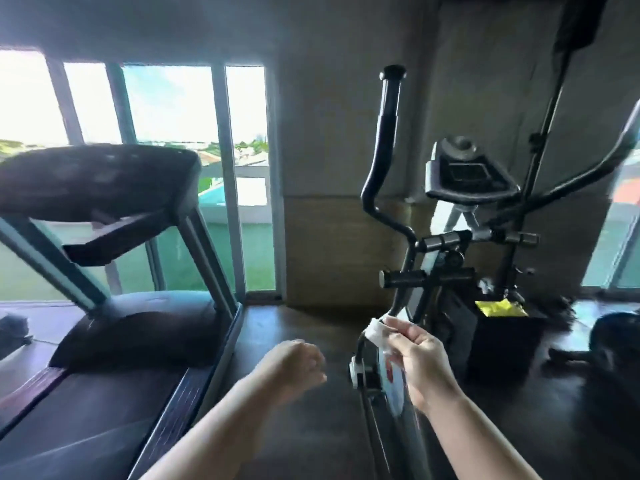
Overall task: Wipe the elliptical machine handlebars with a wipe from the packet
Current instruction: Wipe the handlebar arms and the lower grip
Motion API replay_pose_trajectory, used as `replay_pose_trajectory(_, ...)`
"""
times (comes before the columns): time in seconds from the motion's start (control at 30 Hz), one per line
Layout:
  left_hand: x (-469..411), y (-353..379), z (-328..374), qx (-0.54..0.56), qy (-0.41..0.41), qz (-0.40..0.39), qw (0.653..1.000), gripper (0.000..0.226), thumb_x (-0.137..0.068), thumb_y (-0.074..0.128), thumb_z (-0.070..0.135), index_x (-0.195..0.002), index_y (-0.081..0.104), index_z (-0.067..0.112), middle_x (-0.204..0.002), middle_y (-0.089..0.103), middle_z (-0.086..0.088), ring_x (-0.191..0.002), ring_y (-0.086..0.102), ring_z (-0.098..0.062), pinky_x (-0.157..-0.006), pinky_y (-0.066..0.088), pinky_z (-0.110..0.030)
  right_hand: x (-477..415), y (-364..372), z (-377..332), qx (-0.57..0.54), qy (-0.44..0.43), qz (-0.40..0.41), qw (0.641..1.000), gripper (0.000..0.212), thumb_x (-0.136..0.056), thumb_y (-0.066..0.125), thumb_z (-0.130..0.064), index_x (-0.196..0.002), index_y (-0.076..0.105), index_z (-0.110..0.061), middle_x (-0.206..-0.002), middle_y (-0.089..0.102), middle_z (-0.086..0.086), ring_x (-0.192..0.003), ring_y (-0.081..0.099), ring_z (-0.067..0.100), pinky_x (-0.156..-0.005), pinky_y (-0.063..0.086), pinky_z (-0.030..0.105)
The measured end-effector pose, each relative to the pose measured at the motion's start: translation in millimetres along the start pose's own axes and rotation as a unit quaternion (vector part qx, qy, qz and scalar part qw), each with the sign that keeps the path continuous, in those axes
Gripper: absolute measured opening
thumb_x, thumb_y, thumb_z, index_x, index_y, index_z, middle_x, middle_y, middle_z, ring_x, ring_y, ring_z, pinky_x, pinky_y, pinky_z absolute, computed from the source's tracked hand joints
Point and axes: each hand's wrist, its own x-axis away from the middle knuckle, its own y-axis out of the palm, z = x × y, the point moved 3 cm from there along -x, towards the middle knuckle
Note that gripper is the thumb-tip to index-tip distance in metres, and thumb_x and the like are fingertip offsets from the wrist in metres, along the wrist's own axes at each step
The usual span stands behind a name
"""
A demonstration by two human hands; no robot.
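Observation:
The black elliptical machine stands ahead on the right. Its left moving handlebar curves upward, its right one runs off toward the right edge, and a short fixed grip sticks out left below the console. My right hand holds a crumpled white wipe pinched in its fingers, low in front of the machine's frame and well below the handlebars. My left hand hangs to the left over the floor, fingers curled, nothing in it. The packet is not clearly in view.
A treadmill fills the left side, in front of tall windows. A black bin with something yellow on top stands on the dark floor behind the elliptical. A dark round object lies at the right.

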Motion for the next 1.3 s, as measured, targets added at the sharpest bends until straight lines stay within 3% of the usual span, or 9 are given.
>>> replay_pose_trajectory(0.13,-96.6,-61.7,-10.4,-0.028,0.097,0.04,0.994,0.049,-0.081,0.056,0.058,-0.117,0.072,0.029,-0.114,0.072,0.009,-0.109,0.068,-0.011,-0.091,0.049,-0.02,-67.7,35.0,-49.5,0.032,-0.097,0.056,0.993,0.031,-0.097,0.055,0.015,-0.116,0.072,-0.002,-0.081,0.072,0.009,-0.063,0.066,0.01,-0.06,0.055,0.017)
replay_pose_trajectory(0.37,-234.7,-165.2,18.5,0.03,0.239,0.148,0.959,0.041,-0.087,0.072,0.042,-0.126,0.07,0.029,-0.117,0.069,0.012,-0.111,0.064,-0.009,-0.093,0.045,-0.018,-177.9,85.0,-148.9,0.213,-0.345,0.102,0.908,0.009,-0.092,0.074,-0.011,-0.095,0.079,-0.018,-0.068,0.073,-0.009,-0.063,0.063,0.007,-0.068,0.051,0.025)
replay_pose_trajectory(0.47,-290.8,-193.1,36.4,0.071,0.275,0.189,0.94,0.051,-0.081,0.064,0.051,-0.131,0.061,0.04,-0.12,0.061,0.018,-0.111,0.061,-0.008,-0.093,0.05,-0.026,-209.1,97.9,-195.5,0.329,-0.467,0.178,0.801,0.015,-0.089,0.077,-0.008,-0.094,0.08,-0.023,-0.081,0.075,-0.023,-0.074,0.07,-0.003,-0.074,0.053,0.016)
replay_pose_trajectory(0.57,-335.4,-214.9,55.4,0.118,0.317,0.207,0.918,0.057,-0.078,0.059,0.057,-0.134,0.054,0.044,-0.125,0.057,0.018,-0.116,0.057,-0.008,-0.097,0.05,-0.031,-229.6,111.0,-239.4,0.425,-0.609,0.217,0.634,0.021,-0.087,0.078,0.0,-0.102,0.079,-0.015,-0.1,0.062,-0.036,-0.089,0.064,0.001,-0.088,0.048,0.013)
replay_pose_trajectory(0.67,-373.5,-226.5,68.1,0.181,0.366,0.219,0.886,0.047,-0.085,0.066,0.051,-0.131,0.056,0.045,-0.125,0.057,0.021,-0.116,0.058,-0.005,-0.101,0.049,-0.031,-258.3,117.2,-271.4,0.499,-0.675,0.238,0.489,0.02,-0.088,0.075,0.004,-0.104,0.078,-0.006,-0.103,0.072,-0.01,-0.097,0.063,0.022,-0.097,0.047,0.026)
replay_pose_trajectory(0.8,-416.9,-223.3,75.6,0.261,0.447,0.197,0.833,0.033,-0.096,0.051,0.053,-0.112,0.071,0.032,-0.102,0.066,0.013,-0.1,0.062,-0.006,-0.09,0.048,-0.027,-291.1,111.3,-266.1,0.599,-0.663,0.258,0.367,0.018,-0.094,0.073,0.0,-0.11,0.078,-0.004,-0.128,0.074,0.005,-0.112,0.061,0.03,-0.11,0.042,0.03)
replay_pose_trajectory(0.97,-455.6,-215.8,74.8,0.343,0.519,0.195,0.758,0.032,-0.097,0.046,0.051,-0.073,0.061,0.035,-0.073,0.057,0.013,-0.076,0.057,-0.006,-0.073,0.044,-0.026,-297.4,101.5,-205.4,0.71,-0.553,0.302,0.316,0.052,-0.102,0.063,-0.021,-0.15,0.051,-0.007,-0.161,0.045,0.01,-0.152,0.037,0.037,-0.117,0.038,0.061)
replay_pose_trajectory(1.1,-476.4,-218.2,81.6,0.354,0.568,0.156,0.727,0.015,-0.092,0.061,0.038,-0.089,0.075,0.034,-0.084,0.063,0.021,-0.076,0.064,-0.005,-0.066,0.043,-0.011,-289.7,121.5,-232.2,0.744,-0.489,0.346,0.295,0.064,-0.102,0.057,-0.028,-0.158,0.035,-0.006,-0.168,0.03,0.011,-0.159,0.021,0.034,-0.125,0.027,0.06)
replay_pose_trajectory(1.3,-494.3,-212.6,84.9,0.382,0.618,0.122,0.676,0.018,-0.089,0.062,0.038,-0.097,0.077,0.031,-0.088,0.064,0.019,-0.074,0.065,-0.01,-0.067,0.05,-0.02,-290.5,131.0,-182.9,0.836,-0.391,0.301,0.242,0.062,-0.105,0.05,-0.037,-0.159,0.034,-0.008,-0.17,0.028,0.007,-0.16,0.021,0.026,-0.128,0.024,0.051)
